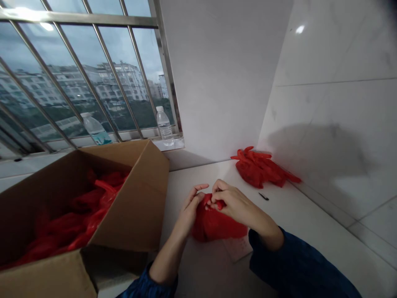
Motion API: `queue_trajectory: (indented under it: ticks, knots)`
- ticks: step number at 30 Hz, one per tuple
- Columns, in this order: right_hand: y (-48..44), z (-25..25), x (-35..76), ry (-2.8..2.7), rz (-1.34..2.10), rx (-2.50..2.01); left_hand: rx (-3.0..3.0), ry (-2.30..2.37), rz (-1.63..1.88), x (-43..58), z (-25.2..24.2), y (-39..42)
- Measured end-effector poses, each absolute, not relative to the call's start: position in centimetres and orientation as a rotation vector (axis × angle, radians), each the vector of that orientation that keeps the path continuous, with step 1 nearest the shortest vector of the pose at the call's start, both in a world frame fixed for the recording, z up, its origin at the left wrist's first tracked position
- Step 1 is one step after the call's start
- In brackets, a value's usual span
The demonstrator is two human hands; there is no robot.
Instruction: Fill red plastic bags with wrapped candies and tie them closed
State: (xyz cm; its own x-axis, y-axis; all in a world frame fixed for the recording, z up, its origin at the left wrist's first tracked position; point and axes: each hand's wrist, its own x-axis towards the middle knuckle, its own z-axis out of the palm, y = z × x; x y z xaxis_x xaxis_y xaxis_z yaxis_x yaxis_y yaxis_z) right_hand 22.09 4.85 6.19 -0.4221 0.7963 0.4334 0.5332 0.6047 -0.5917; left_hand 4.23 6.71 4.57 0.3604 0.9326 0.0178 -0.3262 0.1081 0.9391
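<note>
A filled red plastic bag (214, 225) sits on the white tabletop before me, its top gathered between my two hands. My right hand (231, 200) pinches a twisted red end of the bag, fingers curled. At the left of the gathered top, my left hand (190, 207) grips the plastic with its thumb close to the opening, while a finger reaches out past it. Some of the left fingertips are hidden behind the bag. What the bag contains cannot be made out. Partly under the bag lies a pale sheet of paper (237, 248) with faint marks.
To the left stands an open cardboard box (139, 203) holding several red plastic bags (83, 207). More red bags (259, 167) lie by the wall, near a black pen (263, 196). A clear bottle (164, 128) and a labelled bottle (95, 129) stand by the barred window (93, 18).
</note>
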Motion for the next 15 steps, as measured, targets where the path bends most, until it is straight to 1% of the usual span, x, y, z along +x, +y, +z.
queue_trajectory:
  ticks: [3,5,9,15]
  knots:
    - [5.0,6.0,21.5,-2.016,0.266,-1.157,1.212,0.841,1.052,4.0,4.9,6.4]
    - [5.2,6.1,21.4,-1.948,0.206,-1.170,1.255,0.862,0.999,3.9,5.1,6.4]
    - [5.0,6.7,21.7,-1.930,0.254,-1.119,1.265,0.811,1.021,3.8,5.1,6.5]
    - [3.9,7.4,23.2,-2.035,0.249,-1.057,1.093,0.804,1.145,3.9,4.8,6.4]
